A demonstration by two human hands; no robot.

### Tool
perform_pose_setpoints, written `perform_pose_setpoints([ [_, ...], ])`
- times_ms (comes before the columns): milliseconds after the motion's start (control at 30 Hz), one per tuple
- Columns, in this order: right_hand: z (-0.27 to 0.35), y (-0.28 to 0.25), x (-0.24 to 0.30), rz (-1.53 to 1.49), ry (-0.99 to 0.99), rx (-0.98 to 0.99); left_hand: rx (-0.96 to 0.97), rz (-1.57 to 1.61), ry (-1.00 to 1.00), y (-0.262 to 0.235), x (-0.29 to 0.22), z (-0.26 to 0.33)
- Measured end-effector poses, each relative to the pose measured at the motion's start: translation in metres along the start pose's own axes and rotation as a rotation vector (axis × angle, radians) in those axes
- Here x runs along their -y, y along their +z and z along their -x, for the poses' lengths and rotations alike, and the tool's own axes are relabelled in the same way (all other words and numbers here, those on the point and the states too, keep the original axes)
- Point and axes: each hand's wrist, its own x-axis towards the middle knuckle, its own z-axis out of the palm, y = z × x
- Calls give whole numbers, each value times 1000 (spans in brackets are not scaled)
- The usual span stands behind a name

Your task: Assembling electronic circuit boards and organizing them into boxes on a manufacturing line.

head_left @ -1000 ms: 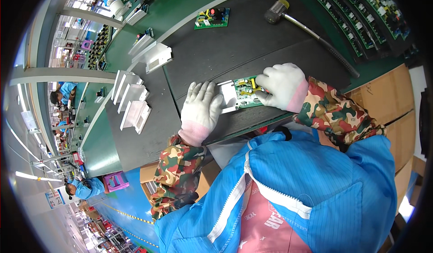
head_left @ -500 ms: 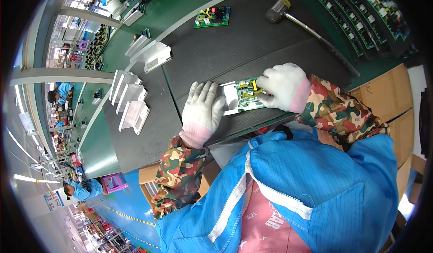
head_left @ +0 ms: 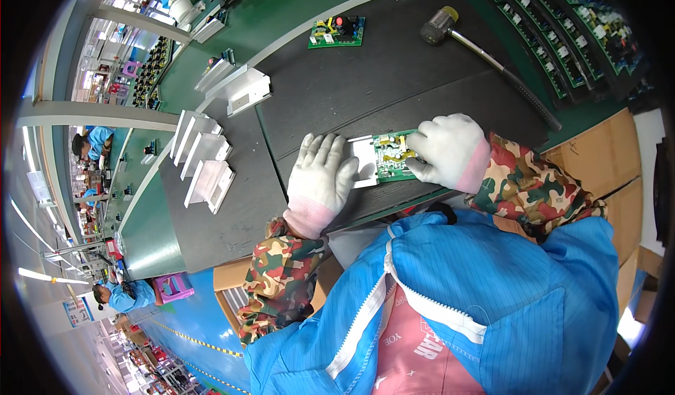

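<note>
Before me on the black mat lies a silvery metal bracket (head_left: 363,161), with a green circuit board (head_left: 394,157) carrying yellow parts at its right part. My left hand (head_left: 320,173), in a white glove, rests flat at the bracket's left end. Its fingers are stretched out and its thumb lies along the metal. Curled around the board's right end is my right hand (head_left: 452,150), also gloved, its fingers bent and covering that end. How far the board sits inside the bracket is partly hidden by this hand.
Several spare metal brackets (head_left: 211,184) stand at the mat's left. Another circuit board (head_left: 337,32) lies at the far side. A mallet (head_left: 485,54) lies at the far right, near racks of boards (head_left: 545,43). Cardboard boxes (head_left: 598,156) stand to the right. Other people work in the left background.
The bracket and board sit slightly farther right in the picture, and both hands have shifted a little with them. My right hand's fingers remain bent over the board's end.
</note>
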Motion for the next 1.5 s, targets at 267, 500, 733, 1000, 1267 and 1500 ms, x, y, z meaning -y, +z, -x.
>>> perform_pose_setpoints([
  [267,-2,1,-3,-13,-71,62,-4,24,8,-3,-2,1],
  [500,-13,26,19,-58,-70,-89,13,132,-21,-4,-6,-7],
  [733,-7,33,0,-285,-23,-220,-173,687,-319,-4,69,40],
  [1000,-4,90,3,-348,-63,-164,-8,1032,-232,31,64,32],
  [1267,-1,101,11,-573,70,-442,-210,1531,-455,34,37,22],
  [1500,-37,112,44,-723,332,-526,-314,1405,-499,30,18,22],
])
